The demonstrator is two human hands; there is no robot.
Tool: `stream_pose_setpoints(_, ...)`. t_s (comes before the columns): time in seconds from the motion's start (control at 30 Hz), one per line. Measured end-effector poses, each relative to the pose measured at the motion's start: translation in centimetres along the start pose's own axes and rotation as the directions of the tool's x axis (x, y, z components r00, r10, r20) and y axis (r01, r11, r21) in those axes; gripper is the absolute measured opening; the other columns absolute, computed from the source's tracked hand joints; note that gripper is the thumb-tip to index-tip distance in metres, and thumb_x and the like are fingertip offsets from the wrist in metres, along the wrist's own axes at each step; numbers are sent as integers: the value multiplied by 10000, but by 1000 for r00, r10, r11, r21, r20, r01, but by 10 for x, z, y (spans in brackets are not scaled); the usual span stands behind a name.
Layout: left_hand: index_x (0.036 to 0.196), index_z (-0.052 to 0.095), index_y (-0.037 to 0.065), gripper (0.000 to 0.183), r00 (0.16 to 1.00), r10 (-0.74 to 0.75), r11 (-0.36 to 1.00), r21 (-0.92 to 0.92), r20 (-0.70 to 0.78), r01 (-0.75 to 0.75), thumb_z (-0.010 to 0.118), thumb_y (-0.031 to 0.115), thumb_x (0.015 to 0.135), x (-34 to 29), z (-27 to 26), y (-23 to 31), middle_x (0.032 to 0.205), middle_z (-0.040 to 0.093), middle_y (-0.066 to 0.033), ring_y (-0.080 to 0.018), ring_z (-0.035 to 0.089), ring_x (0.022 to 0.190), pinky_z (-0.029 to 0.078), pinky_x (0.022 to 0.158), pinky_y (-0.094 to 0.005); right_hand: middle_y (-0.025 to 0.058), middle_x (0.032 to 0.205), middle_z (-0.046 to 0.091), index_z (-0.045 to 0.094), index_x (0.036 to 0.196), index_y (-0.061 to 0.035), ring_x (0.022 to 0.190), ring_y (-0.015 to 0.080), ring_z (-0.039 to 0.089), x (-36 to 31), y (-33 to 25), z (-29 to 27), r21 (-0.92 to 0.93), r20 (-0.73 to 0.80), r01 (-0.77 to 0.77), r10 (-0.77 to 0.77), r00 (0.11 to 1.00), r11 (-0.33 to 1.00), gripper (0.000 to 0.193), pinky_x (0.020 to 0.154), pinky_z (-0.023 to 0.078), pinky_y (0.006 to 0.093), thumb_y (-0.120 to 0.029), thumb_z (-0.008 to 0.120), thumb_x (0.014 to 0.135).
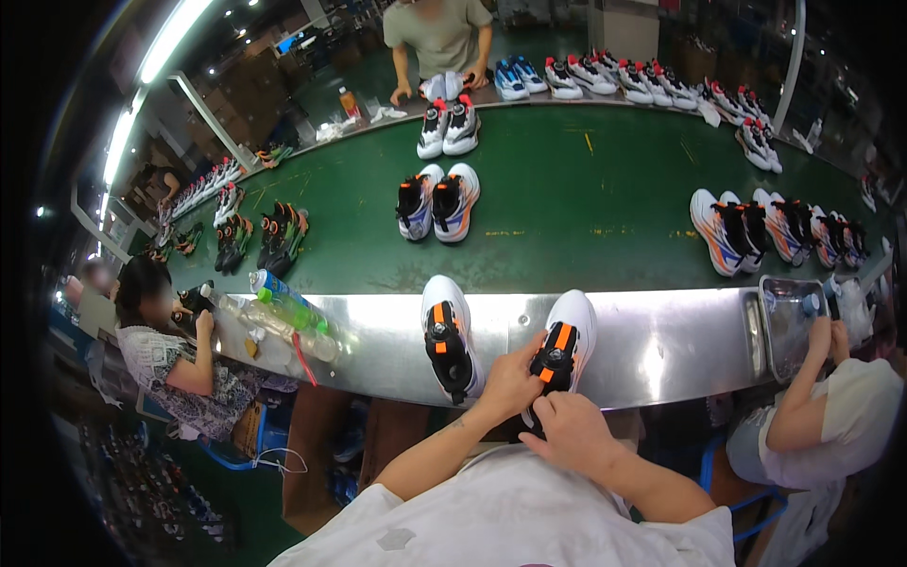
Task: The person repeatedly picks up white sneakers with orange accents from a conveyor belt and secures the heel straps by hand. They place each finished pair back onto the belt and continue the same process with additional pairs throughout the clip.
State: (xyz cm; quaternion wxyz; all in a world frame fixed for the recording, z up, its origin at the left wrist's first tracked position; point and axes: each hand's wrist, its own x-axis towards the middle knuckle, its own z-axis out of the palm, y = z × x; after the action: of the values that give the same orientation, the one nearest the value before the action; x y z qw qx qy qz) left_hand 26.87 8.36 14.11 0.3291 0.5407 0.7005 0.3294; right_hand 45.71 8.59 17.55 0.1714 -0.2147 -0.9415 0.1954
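A white sneaker (578, 317) with a black tongue and orange straps stands on the metal ledge in front of me, toe pointing away. My left hand (511, 381) grips it along its left side, fingers by the black and orange upper. At the heel end, my right hand (573, 433) is closed over the black collar; the fingertips are partly hidden. Its matching sneaker (448, 335) stands to the left, untouched, with a round dial on its tongue.
Beyond the metal ledge (378, 326) runs a green belt (557, 208) bearing a sneaker pair (452, 203) and more pairs at right. Plastic bottles (288, 317) lie at left, a metal tray (789, 331) sits at right. People work on both sides and opposite.
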Motion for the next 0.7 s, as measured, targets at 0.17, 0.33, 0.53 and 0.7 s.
stream_pose_setpoints(0.17, 1523, 565, -2, 610, 995, 99, 988, 113, 28, -102, 678, 111, 934, -13, -16, 7, 935, 779, -206, -241, 770, 781, 592, 707, -402, 126, 879, 680, 566, 1081, -31, 852, 330, 695, 8, 11, 1, -25, 126, 8, -5, 992, 1000, 323, 848, 511, 424, -203, 756, 884)
stream_pose_setpoints(0.33, 1261, 754, -18, 246, 893, 108, 892, -354, -437, -281, 644, 61, 1056, -61, -92, -10, 1027, 799, -74, -123, 728, 879, 585, 810, -287, 122, 873, 687, 546, 1344, -23, 836, 335, 694, 18, 20, -3, -117, 204, 82, -57, 977, 990, 498, 809, 481, 443, -78, 698, 873)
stream_pose_setpoints(0.53, 1400, 688, -13, 427, 733, -8, 987, 113, -680, 116, 595, 292, 1117, -53, -152, -67, 1178, 774, -138, -206, 712, 1085, 573, 899, -349, 165, 943, 677, 424, 1643, -216, 793, 357, 633, 70, 16, 16, -20, 236, 121, -112, 965, 993, 773, 823, 487, 468, -36, 639, 923)
stream_pose_setpoints(0.7, 1584, 555, 55, 638, 903, -222, 973, -143, -369, 180, 513, 509, 1137, -46, -91, -73, 1273, 745, -126, -205, 705, 1063, 619, 797, -361, 197, 996, 715, 616, 1423, -197, 886, 399, 709, 98, 4, 18, -31, 275, 129, -115, 954, 991, 566, 833, 534, 511, -302, 762, 886)
